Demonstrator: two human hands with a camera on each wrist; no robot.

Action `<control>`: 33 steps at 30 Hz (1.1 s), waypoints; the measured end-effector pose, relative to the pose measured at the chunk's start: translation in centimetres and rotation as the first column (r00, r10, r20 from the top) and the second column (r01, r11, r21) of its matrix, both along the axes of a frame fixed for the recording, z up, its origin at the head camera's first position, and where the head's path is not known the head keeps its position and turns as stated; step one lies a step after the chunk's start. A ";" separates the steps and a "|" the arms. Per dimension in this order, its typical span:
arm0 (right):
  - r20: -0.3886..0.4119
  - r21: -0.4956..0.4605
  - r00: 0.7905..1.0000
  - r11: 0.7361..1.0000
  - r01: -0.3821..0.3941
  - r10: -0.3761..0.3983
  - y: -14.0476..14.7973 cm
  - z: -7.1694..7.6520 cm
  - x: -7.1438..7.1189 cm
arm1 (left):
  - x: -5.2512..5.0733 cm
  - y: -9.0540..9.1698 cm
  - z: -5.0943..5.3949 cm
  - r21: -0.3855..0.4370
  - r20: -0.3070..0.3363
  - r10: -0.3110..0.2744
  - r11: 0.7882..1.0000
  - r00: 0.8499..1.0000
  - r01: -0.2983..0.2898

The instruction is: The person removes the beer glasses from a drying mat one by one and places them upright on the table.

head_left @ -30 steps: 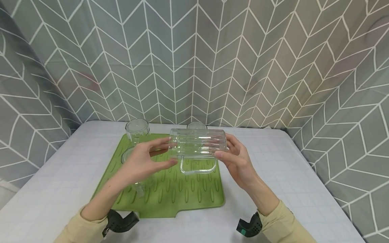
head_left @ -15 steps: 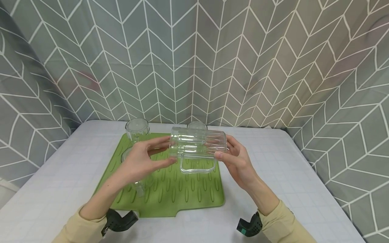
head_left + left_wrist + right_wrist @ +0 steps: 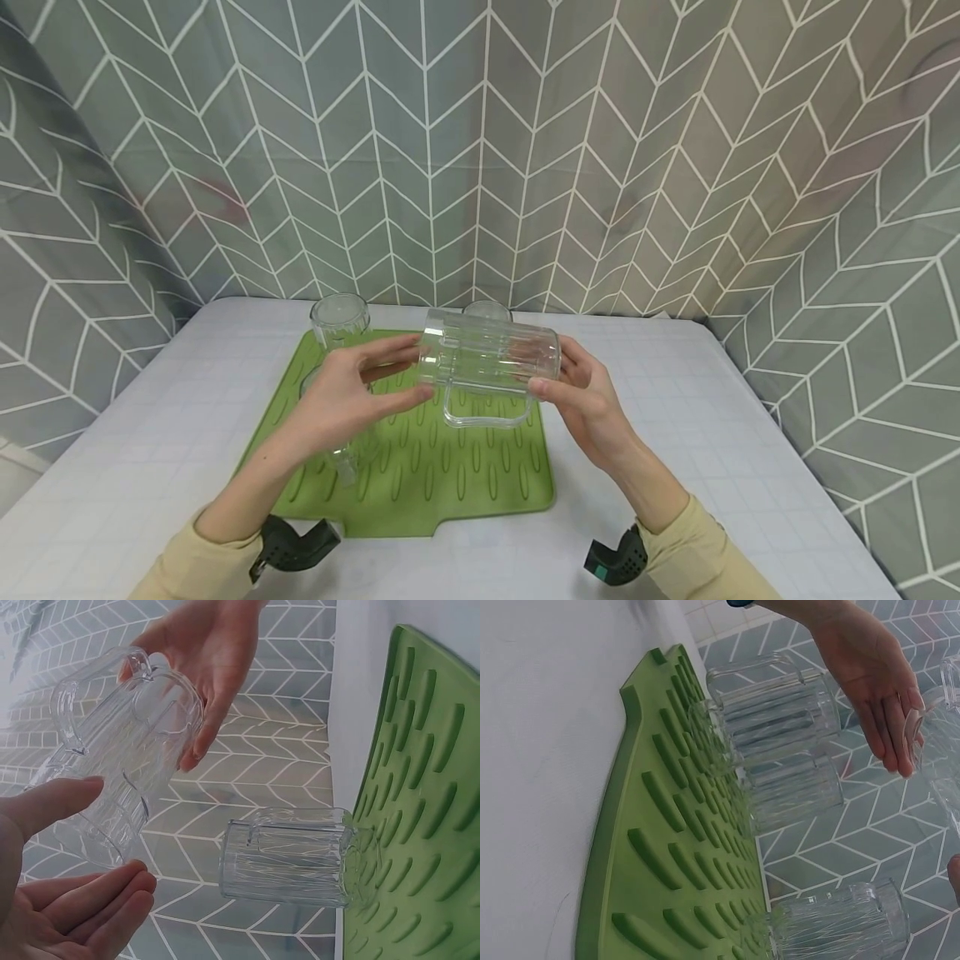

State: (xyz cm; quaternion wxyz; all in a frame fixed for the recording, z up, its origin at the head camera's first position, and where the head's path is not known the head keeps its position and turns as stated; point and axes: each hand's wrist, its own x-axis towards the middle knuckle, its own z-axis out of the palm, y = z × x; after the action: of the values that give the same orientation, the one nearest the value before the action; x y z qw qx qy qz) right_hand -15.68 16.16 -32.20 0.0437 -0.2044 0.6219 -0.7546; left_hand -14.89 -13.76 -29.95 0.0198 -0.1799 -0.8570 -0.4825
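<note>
The clear glass mug is held on its side above the green mat, lying roughly from nine to three o'clock, handle towards six. It looks rigid, moderately heavy, smooth enough to slip and breakable if knocked; the handle or both ends of the barrel would likely give the surest hold. Of the hands, the left hand spans its nine-o'clock end, thumb and fingers wide apart; the right hand grips the three-o'clock end.

Log: can see near-left mug only partly behind left hand in head view | lose much of right hand past right wrist view's right edge | cannot see held mug whole there
</note>
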 end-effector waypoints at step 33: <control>-0.021 0.010 1.000 1.000 -0.005 0.005 0.0 0.0 0.0 | -0.1 -0.1 0.1 0.153 -0.028 -0.010 0.988 1.000 0.014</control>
State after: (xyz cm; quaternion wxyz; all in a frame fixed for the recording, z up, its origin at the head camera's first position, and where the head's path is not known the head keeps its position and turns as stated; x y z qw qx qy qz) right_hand -15.63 16.20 -32.22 0.0402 -0.2136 0.6257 -0.7492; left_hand -14.98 -13.91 -29.83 0.0423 -0.1893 -0.8160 -0.5445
